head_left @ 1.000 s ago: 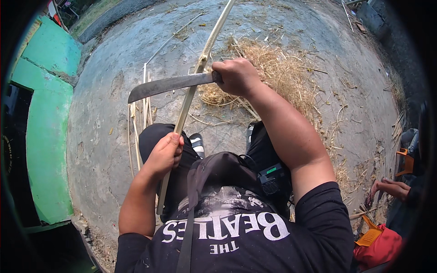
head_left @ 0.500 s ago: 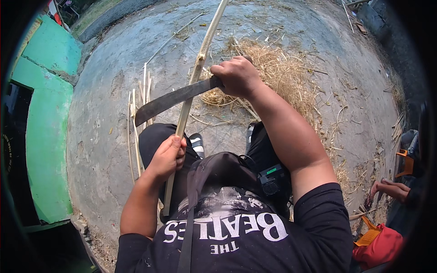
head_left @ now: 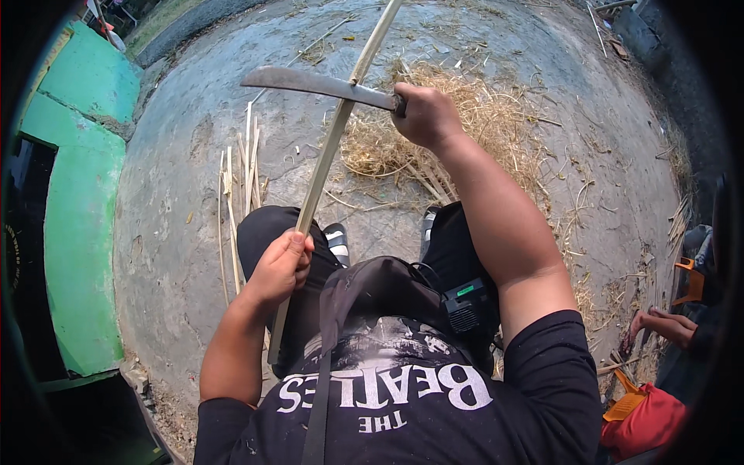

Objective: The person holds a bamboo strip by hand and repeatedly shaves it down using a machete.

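Note:
A long split bamboo strip point(head_left: 332, 139) slants up and away from my lap, past the top edge of the view. My left hand point(head_left: 284, 263) is closed round its lower part, beside my left knee. In my right hand point(head_left: 428, 114) is the handle of a machete point(head_left: 310, 81), gripped in a fist. Its broad dark blade points left and lies across the strip near a node, well beyond my left hand. The far end of the strip is out of view.
Thin bamboo strips point(head_left: 246, 170) lie on the concrete ground to the left. A heap of pale shavings point(head_left: 465, 128) is spread ahead and to the right. A green wall point(head_left: 85, 256) stands at the left. Another person's bare legs point(head_left: 666, 325) show at the right, near a red cloth point(head_left: 647, 422).
My right hand has moved the machete away from me along the bamboo strip, up to the node, and the blade has swung more level. My left hand keeps its hold with little movement.

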### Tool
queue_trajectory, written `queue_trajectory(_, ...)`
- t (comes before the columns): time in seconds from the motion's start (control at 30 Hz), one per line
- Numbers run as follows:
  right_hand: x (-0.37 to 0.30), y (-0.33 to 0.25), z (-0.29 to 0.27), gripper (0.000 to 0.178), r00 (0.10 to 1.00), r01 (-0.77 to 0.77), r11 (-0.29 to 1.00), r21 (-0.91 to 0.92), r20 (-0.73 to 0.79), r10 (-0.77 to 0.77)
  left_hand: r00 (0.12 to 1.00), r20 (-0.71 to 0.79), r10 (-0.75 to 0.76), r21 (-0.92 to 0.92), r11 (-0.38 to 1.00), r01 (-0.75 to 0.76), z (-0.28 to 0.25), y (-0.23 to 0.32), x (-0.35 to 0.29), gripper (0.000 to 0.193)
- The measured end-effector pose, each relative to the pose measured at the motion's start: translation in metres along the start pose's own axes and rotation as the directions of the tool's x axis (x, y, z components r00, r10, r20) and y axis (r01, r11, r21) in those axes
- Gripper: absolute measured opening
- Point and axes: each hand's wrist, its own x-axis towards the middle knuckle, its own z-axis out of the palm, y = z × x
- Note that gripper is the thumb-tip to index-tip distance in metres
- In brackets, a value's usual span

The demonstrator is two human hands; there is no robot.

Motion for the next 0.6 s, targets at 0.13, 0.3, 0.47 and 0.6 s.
queue_trajectory(0.13,0.001,0.023,-0.001,0.013,0.986,-0.157,0.986,0.063,0.067,0.153,1.0,0.02,-0.01,-0.005,1.0,0.01,-0.003,-0.001,-0.009,0.029)
queue_trajectory(0.3,-0.008,-0.005,-0.004,0.013,0.993,0.112,0.993,0.019,0.019,-0.113,0.999,-0.028,-0.026,-0.055,0.998,0.024,-0.004,0.0,-0.008,0.03)
queue_trajectory(0.47,-0.009,-0.021,-0.005,0.013,0.929,0.37,0.928,0.041,-0.027,-0.369,0.999,-0.022,0.045,0.061,0.997,-0.043,0.004,0.0,-0.008,0.03)
queue_trajectory(0.6,-0.006,-0.014,-0.007,0.009,0.97,0.244,0.969,0.049,-0.021,-0.243,0.994,-0.095,0.052,0.126,0.991,-0.039,0.006,0.003,-0.01,0.029)
